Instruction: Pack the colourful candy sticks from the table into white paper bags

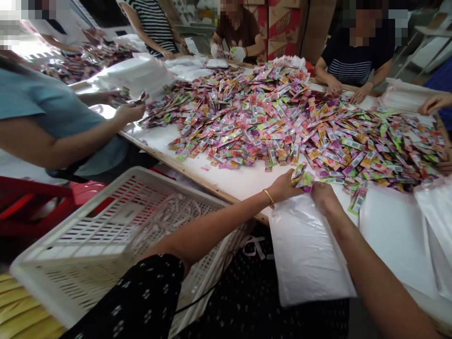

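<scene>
My left hand (pixel 283 187), with a gold bangle at the wrist, is closed around a bunch of small colourful packets (pixel 301 177) at the near edge of the table. Just below hangs a clear plastic bag (pixel 310 254), its top edge between my two hands and its body over my lap. My right hand (pixel 326 197) is closed at the bag's upper right corner, close to the packets; its fingertips are partly hidden. Beyond both hands spreads a large heap of similar packets (pixel 254 122) in pink, green, orange and purple.
A white plastic crate (pixel 38 254) with clear plastic pieces stands at lower left. Flat plastic bags (pixel 391 230) lie to the right on the white table (pixel 226 181). Co-workers sit around the table, one in a blue shirt (pixel 81 127). Behind them are stacked cartons (pixel 284 23).
</scene>
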`<state>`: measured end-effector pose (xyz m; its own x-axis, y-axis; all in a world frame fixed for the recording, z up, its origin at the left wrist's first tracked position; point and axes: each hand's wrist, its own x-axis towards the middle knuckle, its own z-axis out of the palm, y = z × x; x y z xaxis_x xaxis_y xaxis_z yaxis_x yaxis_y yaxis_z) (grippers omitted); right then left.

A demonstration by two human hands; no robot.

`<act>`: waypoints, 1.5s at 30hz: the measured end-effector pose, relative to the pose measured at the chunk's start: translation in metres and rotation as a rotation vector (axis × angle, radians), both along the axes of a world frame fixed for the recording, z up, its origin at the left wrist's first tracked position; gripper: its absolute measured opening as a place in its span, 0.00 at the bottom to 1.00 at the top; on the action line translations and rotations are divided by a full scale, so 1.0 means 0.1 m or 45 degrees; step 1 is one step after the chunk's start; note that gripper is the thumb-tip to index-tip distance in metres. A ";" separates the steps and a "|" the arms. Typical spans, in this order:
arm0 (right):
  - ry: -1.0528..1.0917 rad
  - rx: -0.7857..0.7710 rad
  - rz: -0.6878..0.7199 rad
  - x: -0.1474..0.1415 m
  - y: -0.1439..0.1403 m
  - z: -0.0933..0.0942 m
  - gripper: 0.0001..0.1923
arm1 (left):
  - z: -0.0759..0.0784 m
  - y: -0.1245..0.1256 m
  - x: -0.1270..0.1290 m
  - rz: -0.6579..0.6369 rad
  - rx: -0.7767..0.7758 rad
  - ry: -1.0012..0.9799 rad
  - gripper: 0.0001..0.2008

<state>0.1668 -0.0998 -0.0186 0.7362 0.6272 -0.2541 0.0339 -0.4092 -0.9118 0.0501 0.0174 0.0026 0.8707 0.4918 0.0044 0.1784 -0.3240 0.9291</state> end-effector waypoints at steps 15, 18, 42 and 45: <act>0.087 0.689 -0.353 -0.34 -0.05 0.67 0.16 | 0.75 0.23 -0.17 -0.607 -0.097 0.037 0.12; 0.123 0.776 -0.367 -0.38 -0.09 0.79 0.16 | 0.86 0.20 -0.19 -0.464 -0.013 -0.065 0.17; 0.113 1.095 -0.346 -0.57 -0.08 1.21 0.16 | 1.18 0.01 -0.22 -0.095 0.445 -0.229 0.16; 0.110 1.113 -0.340 -0.58 -0.08 1.22 0.16 | 1.24 0.05 -0.21 -0.198 0.495 -0.093 0.18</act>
